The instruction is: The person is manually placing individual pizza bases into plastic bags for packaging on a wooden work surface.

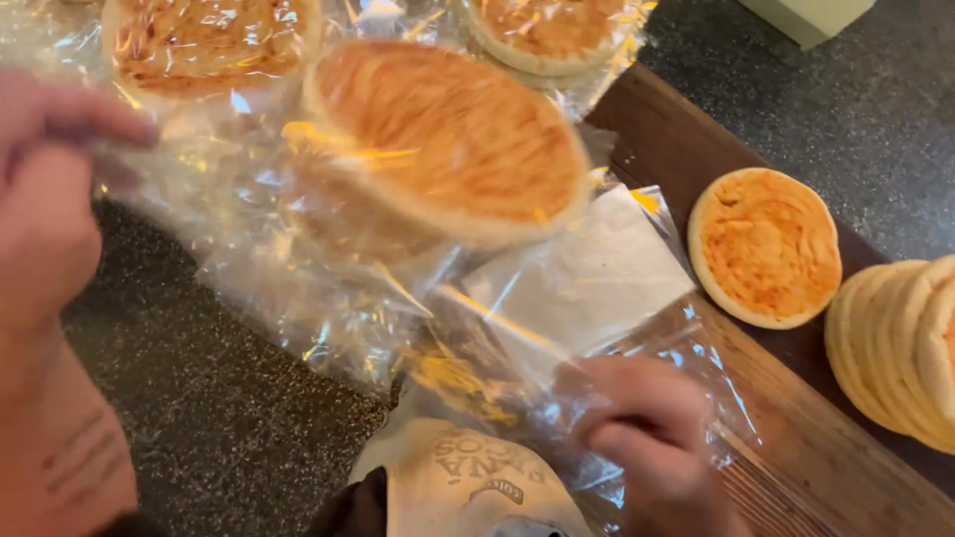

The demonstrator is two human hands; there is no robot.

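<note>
While the left hand (pixel 45 209) pinches the upper edge of a clear, crinkly plastic bag (pixel 298 268) between closed fingers (pixel 90 117), the right hand (pixel 647 438) grips the bag's lower end with its fingers curled shut on the film. Inside the glossy wrap sit round, flat breads with pale rims and orange-brown, ridged tops; the largest bread (pixel 448 139) is tilted in mid-air between both hands, above the dark speckled worktop (pixel 219 428). Just right of the bag, a wooden board (pixel 796 438) with a dark edge lies on the worktop. On it rests one unwrapped round bread (pixel 764 247), and at the board's right edge leans a stack of pale breads (pixel 895 343).
</note>
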